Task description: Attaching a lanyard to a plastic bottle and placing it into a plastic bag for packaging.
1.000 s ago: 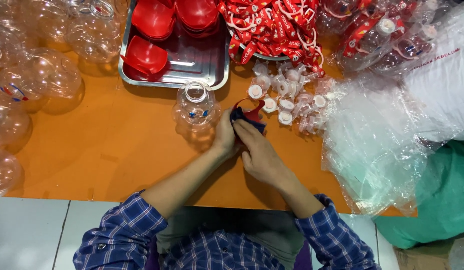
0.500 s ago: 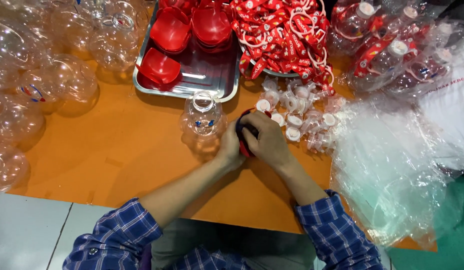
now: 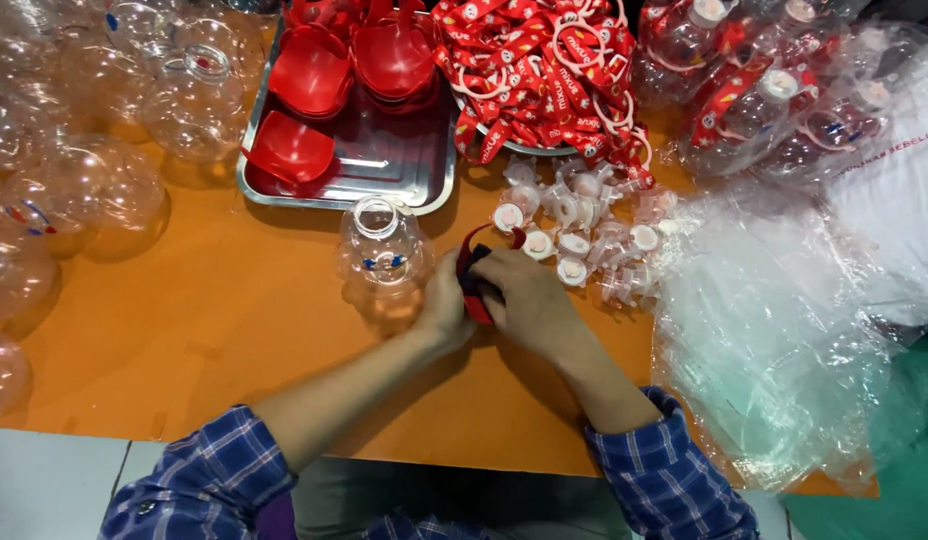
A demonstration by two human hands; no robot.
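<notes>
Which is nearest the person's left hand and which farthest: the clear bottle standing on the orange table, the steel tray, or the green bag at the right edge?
From the left hand:
1. Clear bottle, just beside the hand, on its left.
2. Steel tray, farther up the table, behind the bottle.
3. Green bag, far off at the right edge.
</notes>
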